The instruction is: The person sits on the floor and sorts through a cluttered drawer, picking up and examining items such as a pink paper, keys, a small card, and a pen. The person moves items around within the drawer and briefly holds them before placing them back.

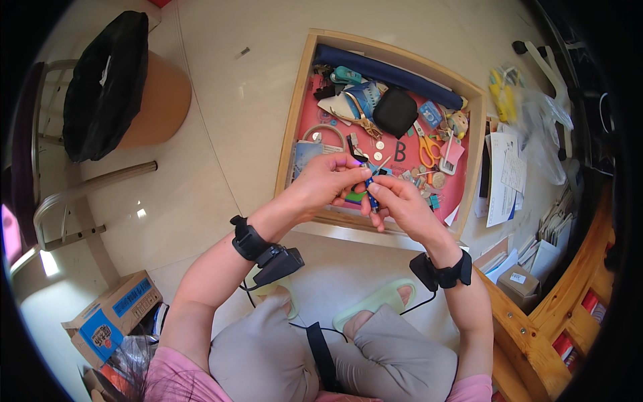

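My left hand [329,178] pinches the upper end of a small blue cylindrical device [372,197], where a violet light shows. The fingers of my right hand [394,198] close around its lower part. Both hands are above the near side of a wooden drawer [295,125] with a pink lining. Inside lie orange-handled scissors [428,151], a black case [395,111], a dark blue rolled item [387,75], a teal stapler [345,75], a roll of tape [324,128], coins and small stationery. My hands hide part of the drawer's near left contents.
A brown bin [163,100] with a black liner stands at the left, near a metal-framed chair [95,181]. Papers [502,176] and a clear plastic bag [540,125] lie right of the drawer. A cardboard box [118,314] is at lower left, wooden furniture [527,326] at lower right.
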